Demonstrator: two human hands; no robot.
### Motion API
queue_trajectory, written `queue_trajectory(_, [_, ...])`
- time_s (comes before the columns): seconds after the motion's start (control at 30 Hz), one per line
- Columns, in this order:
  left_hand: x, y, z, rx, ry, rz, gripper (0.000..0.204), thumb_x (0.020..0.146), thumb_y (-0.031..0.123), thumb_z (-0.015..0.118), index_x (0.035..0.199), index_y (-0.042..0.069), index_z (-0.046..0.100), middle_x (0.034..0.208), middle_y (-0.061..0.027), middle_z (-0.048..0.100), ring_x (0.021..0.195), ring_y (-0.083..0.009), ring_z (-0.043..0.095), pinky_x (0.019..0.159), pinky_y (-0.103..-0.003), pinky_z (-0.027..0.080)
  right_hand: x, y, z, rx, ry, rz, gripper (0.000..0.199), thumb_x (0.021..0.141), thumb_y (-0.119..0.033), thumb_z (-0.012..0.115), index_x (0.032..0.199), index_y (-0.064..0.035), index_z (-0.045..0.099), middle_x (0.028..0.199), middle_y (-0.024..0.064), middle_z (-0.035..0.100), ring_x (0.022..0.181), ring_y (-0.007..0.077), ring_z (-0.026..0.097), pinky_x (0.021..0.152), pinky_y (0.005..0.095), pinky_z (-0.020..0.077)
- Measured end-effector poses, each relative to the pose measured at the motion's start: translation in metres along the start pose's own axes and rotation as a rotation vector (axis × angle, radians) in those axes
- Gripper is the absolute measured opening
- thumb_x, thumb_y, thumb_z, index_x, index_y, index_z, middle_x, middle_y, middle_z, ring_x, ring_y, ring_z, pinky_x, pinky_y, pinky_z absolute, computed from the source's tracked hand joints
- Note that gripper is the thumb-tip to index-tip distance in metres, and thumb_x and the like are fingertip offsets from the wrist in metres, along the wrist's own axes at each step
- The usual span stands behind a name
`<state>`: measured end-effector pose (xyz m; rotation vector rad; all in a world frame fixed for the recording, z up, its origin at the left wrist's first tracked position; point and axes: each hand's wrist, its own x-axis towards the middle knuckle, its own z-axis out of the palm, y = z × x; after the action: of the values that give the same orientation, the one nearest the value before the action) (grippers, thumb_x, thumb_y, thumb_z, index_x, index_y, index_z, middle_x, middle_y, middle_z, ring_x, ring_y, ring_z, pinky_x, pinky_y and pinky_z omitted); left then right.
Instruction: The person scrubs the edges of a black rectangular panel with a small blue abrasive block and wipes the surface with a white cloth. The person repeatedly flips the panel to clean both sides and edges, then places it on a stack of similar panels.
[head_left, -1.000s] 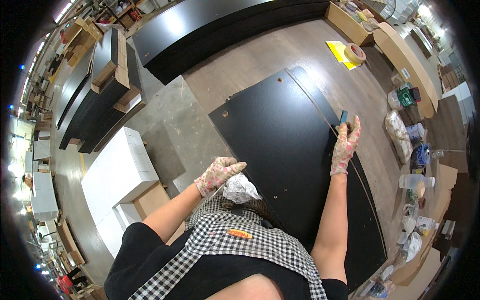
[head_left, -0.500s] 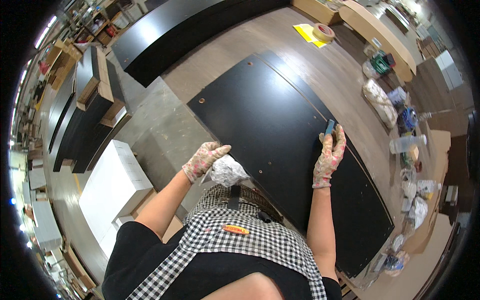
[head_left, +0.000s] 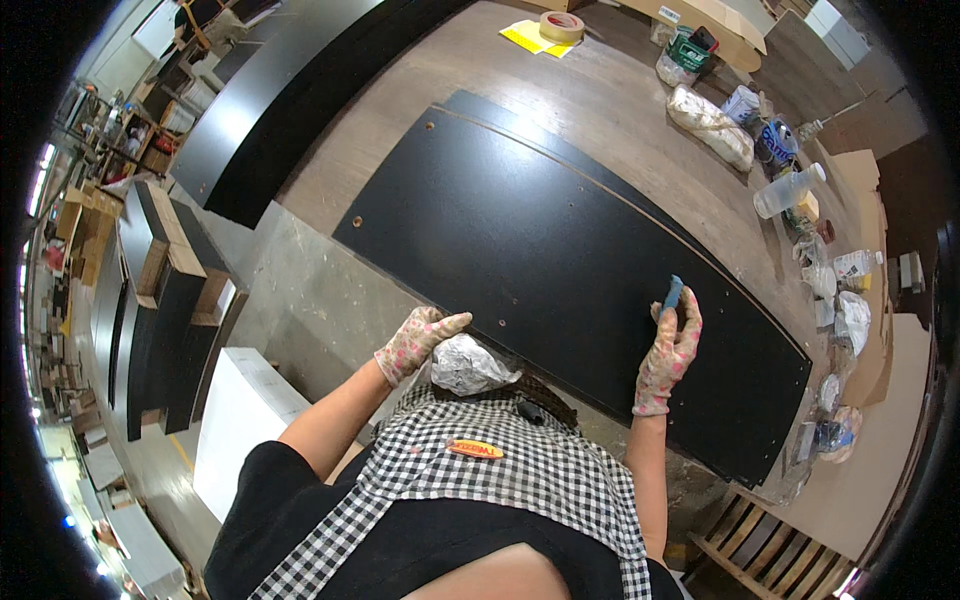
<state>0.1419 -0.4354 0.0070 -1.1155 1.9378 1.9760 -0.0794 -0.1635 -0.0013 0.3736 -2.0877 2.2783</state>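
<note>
A long black panel (head_left: 520, 230) with small holes lies on the worktable, a second panel edge showing under its far side. My left hand (head_left: 418, 345), in a pink-dotted work glove, is closed at the panel's near edge. It holds a crumpled, silvery-white plastic wrapping (head_left: 468, 364); what is inside cannot be seen. My right hand (head_left: 670, 350), gloved alike, is over the right part of the panel. Its fingers pinch a small, flat blue piece (head_left: 672, 292), pointing up and away from me. Whether the piece touches the panel is unclear.
A tape roll (head_left: 561, 28) lies on yellow paper at the far side. Along the right stand a green tub (head_left: 686, 54), a clear bottle (head_left: 789, 191) and crumpled plastic bags. More black panels (head_left: 250, 110) lie far left; a white box (head_left: 245, 420) stands at my left.
My view has swung to the right, so the panel and table sit differently in it. The blue piece in my right hand is tilted differently. Both hands keep their hold.
</note>
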Motion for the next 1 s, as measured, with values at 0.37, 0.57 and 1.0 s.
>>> queue_trajectory(0.37, [0.042,-0.047,-0.165,-0.677,0.270,0.227,0.019,0.094,0.023,0.071,0.088,0.006,0.070,0.086,-0.0056,0.072,0.068,-0.0132,0.067,0.060,-0.028,0.054,-0.028,-0.001,0.043,-0.102,0.105,0.016,0.042,0.103,-0.017,0.058,0.140,0.0021,0.050,0.134,0.0125,0.056,0.105,0.0181,0.064,0.096,0.0337,0.0542])
queue_trajectory(0.57, [0.017,0.017,-0.253,-0.821,0.404,0.558,0.042,0.102,0.037,0.057,0.114,-0.002,0.065,0.104,-0.0130,0.071,0.090,-0.0228,0.071,0.081,-0.038,0.061,-0.039,-0.015,0.030,0.123,0.310,0.047,0.037,0.103,-0.014,0.057,0.136,0.0020,0.052,0.121,0.0111,0.061,0.096,0.0189,0.067,0.088,0.0364,0.0577])
queue_trajectory(1.0, [0.034,0.047,0.095,0.897,-0.469,1.103,0.040,0.082,0.033,0.076,0.118,0.017,0.067,0.122,-0.0070,0.061,0.112,-0.0259,0.060,0.096,-0.045,0.049,-0.104,-0.075,-0.072,0.524,0.395,0.039,0.047,0.097,-0.015,0.068,0.138,-0.0010,0.048,0.126,0.0156,0.062,0.109,0.0244,0.066,0.097,0.0413,0.0571])
